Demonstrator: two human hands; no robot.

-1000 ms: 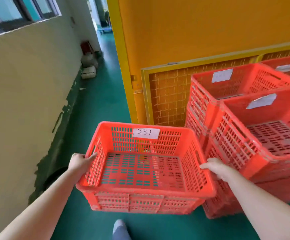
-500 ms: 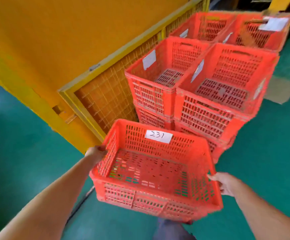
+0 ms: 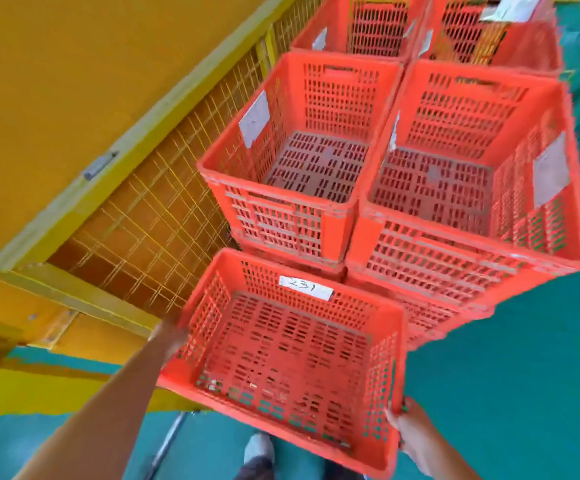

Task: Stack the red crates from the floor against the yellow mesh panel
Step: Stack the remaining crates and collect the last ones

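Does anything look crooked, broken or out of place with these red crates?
Nothing looks broken or spilled. Only the 231 crate is askew: tilted, held off the floor by the left hand and right hand, not yet stacked.

Red crates w/ open tops showing: 5. That's carried crate (image 3: 281, 351), front-left crate (image 3: 295, 161), front-right crate (image 3: 454, 174), back-left crate (image 3: 368, 26), back-right crate (image 3: 482, 36). Lower crates (image 3: 430, 306) under the front pair: min 2, exact no. unclear. Stacks: 4. White paper labels: approx 7, only 1 readable, the "231" label (image 3: 305, 287). Hands: 2, left hand (image 3: 169, 336) & right hand (image 3: 409, 431). Yellow mesh panel (image 3: 150, 223): 1 full section, 2nd part-seen. Shoe (image 3: 259, 448): 1.
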